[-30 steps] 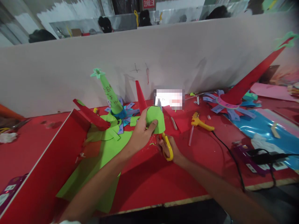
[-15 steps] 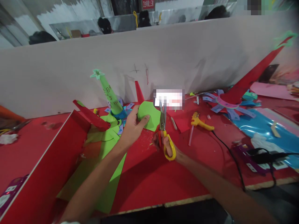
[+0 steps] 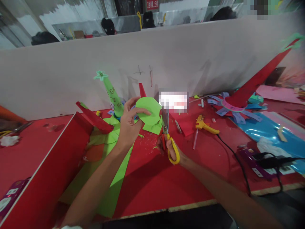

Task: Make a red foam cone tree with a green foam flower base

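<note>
Over the last 1 second, the rounded green paper (image 3: pixel 149 106) has been turned and shifted a little left and far in the left hand (image 3: pixel 130 119). That hand pinches it by its left side, with 1 digit lying across the upper face; in the views before, the grip sat nearer the paper's lower edge. The paper is above the middle of the red desk (image 3: pixel 152 187), just left of the scissors (image 3: pixel 165 128).

The right hand (image 3: pixel 169 147) grips the scissors by their red and yellow handles, blades pointing far. They overlapped the paper 1 second ago; now they stand at its right edge, though blur hides whether they are biting into it.

A ragged green piece (image 3: pixel 152 128) now shows below the round part; I cannot tell if it is attached. Small green scraps (image 3: pixel 141 136) lie just near of it. The turning suggests a fresh stretch of edge is being brought to the blades, so the trimming looks under way rather than finished. The yellow glue gun (image 3: pixel 200 121), farther right, has not moved.
</note>
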A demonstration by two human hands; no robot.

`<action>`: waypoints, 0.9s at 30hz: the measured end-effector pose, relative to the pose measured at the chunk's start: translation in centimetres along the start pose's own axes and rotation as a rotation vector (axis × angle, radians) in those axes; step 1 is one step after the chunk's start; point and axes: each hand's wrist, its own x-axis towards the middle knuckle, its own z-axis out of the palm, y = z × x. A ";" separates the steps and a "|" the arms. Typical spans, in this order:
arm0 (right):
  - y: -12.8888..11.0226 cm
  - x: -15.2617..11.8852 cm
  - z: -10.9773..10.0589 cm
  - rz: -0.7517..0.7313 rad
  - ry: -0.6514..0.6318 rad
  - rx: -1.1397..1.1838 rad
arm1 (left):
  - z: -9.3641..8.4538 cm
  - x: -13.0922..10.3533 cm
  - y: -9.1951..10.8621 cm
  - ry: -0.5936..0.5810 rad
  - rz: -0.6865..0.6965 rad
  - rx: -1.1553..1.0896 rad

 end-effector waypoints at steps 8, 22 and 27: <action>-0.4 -0.2 0.0 -0.016 -0.032 0.004 | -0.1 0.0 -0.6 -0.048 -0.091 -0.015; -0.1 -0.1 -0.1 -0.035 -0.050 0.015 | 0.3 -0.2 0.9 -0.119 -0.040 -0.036; -0.2 -0.2 0.0 -0.054 -0.048 0.027 | 1.0 -0.6 0.7 -0.065 -0.026 0.003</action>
